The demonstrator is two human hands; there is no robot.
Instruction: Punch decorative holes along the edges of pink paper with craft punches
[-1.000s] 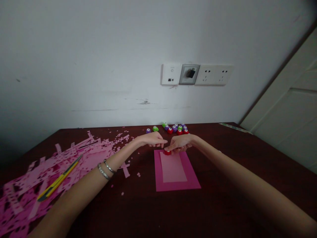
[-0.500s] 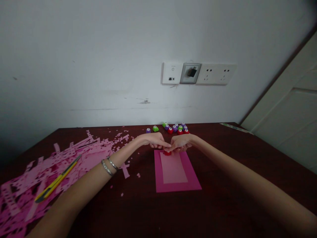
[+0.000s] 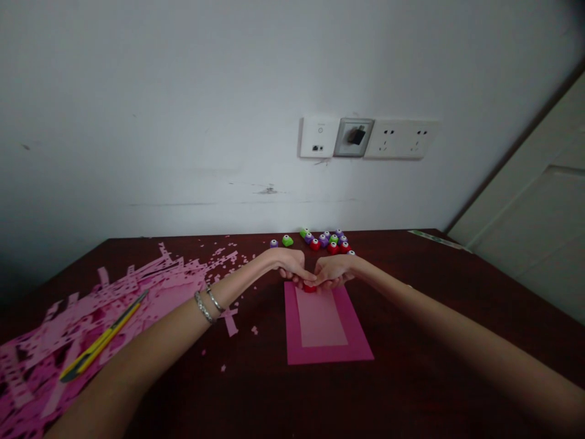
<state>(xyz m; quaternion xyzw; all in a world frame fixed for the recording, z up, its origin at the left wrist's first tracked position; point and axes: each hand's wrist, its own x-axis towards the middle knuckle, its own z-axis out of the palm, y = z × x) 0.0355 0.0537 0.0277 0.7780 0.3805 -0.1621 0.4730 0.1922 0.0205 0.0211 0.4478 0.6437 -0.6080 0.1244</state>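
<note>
Gripping red punch [image 3: 310,289] in fingers of R hand [image 3: 333,269] at far edge of pink sheet [image 3: 321,323]; touching punch top w/ L hand [image 3: 292,263], can't tell if gripping; nr other punches [image 3: 323,240] on worktop [image 3: 247,399].

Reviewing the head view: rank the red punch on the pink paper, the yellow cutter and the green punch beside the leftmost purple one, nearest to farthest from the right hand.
1. Red punch: touching the right hand, on the pink paper.
2. Green punch: behind and to the left, toward the wall.
3. Yellow cutter: far left, on the paper scraps.
</note>
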